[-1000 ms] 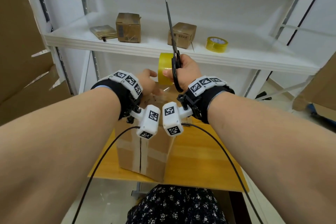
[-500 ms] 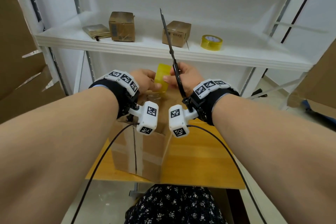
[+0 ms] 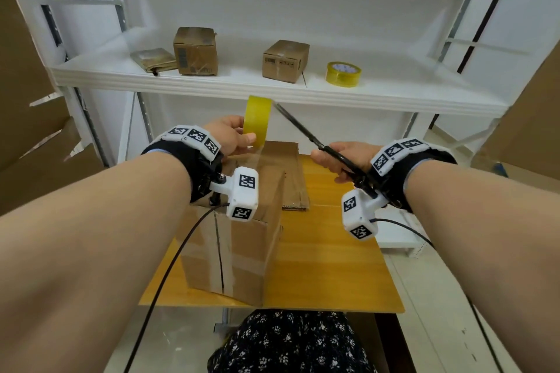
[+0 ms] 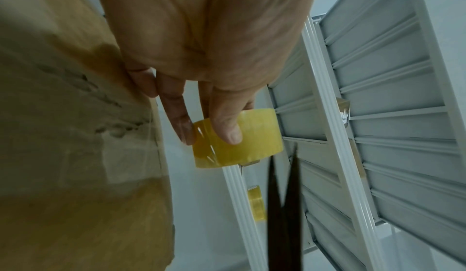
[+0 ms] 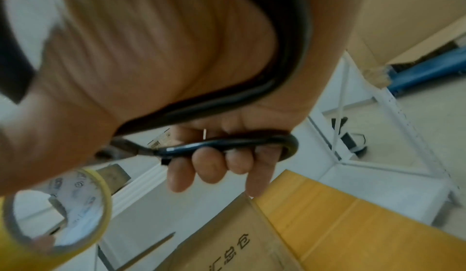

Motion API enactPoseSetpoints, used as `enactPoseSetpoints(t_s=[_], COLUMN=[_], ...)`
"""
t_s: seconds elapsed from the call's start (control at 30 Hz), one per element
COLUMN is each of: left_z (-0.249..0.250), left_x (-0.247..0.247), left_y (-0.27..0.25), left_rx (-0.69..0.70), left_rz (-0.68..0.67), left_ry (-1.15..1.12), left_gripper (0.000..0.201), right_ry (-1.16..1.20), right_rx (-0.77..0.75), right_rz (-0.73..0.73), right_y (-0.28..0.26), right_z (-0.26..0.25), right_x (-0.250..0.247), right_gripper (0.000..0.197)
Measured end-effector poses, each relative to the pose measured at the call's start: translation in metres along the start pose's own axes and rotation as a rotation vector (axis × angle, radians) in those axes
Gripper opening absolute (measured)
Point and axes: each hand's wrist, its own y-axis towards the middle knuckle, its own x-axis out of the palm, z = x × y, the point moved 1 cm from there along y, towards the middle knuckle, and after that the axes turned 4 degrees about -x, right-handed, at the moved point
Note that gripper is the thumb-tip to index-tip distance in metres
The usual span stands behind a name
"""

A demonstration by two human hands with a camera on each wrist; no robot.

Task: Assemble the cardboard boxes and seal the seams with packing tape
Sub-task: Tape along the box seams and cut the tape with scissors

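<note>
A cardboard box [image 3: 242, 239] stands on the wooden table [image 3: 327, 266], with tape bands along its front seam. My left hand [image 3: 239, 138] grips a yellow tape roll [image 3: 257, 121] above the box's far edge. A clear strip of tape [image 3: 262, 156] runs from the roll down to the box top. In the left wrist view, thumb and fingers pinch the tape roll [image 4: 242, 139]. My right hand [image 3: 330, 160] holds black scissors [image 3: 306, 133] by the handles [image 5: 227, 145]. Their blades [image 4: 285, 205] stand slightly apart and point up-left, with the tips just right of the roll.
A flattened cardboard sheet [image 3: 292, 172] lies on the table behind the box. The white shelf [image 3: 272, 91] beyond carries two small boxes [image 3: 195, 51], a flat brown packet [image 3: 153, 59] and a spare tape roll [image 3: 343, 73]. Large cardboard sheets lean at both sides.
The hands have parted. My right hand moved right and tilted the scissors from upright to pointing up-left. My left hand alone now holds the roll, with a strip drawn from it.
</note>
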Motion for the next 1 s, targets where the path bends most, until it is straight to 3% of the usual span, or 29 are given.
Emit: enactPoseSetpoints(t_s=[0.13, 0.27, 0.33, 0.53, 0.63, 0.7, 0.77, 0.87, 1.0], left_z=[-0.003, -0.006, -0.007, -0.008, -0.007, -0.006, -0.006, -0.006, -0.007], left_x=[-0.002, -0.004, -0.006, -0.008, -0.005, -0.003, -0.004, -0.006, -0.005], left_y=[0.004, 0.005, 0.006, 0.011, 0.010, 0.010, 0.010, 0.010, 0.011], left_rx=[0.003, 0.005, 0.006, -0.009, 0.000, 0.009, 0.002, -0.009, -0.007], left_rz=[0.023, 0.043, 0.068, 0.039, 0.029, 0.026, 0.022, 0.031, 0.027], left_ry=[-0.019, -0.006, -0.029, -0.059, -0.035, -0.013, -0.013, -0.016, -0.012], left_gripper=[0.022, 0.021, 0.021, 0.018, 0.018, 0.017, 0.017, 0.023, 0.030], right_ry=[-0.249, -0.397, -0.448, -0.577, -0.629, -0.654, -0.656, -0.665, -0.649], right_rx=[0.050, 0.023, 0.054, 0.077, 0.053, 0.031, 0.024, 0.005, -0.011], right_rz=[-0.152, -0.194, -0.215, -0.214, -0.202, -0.192, -0.181, -0.185, -0.185], right_y=[-0.014, -0.015, -0.023, -0.027, -0.024, -0.021, -0.020, -0.015, -0.011], right_z=[0.001, -0.004, -0.009, -0.014, -0.025, -0.032, -0.037, -0.042, -0.043], right_x=[-0.004, -0.007, -0.008, -0.005, 0.004, 0.010, 0.015, 0.019, 0.022], right_gripper=[0.076, 0.081, 0.063, 0.077, 0.099, 0.102, 0.098, 0.077, 0.073])
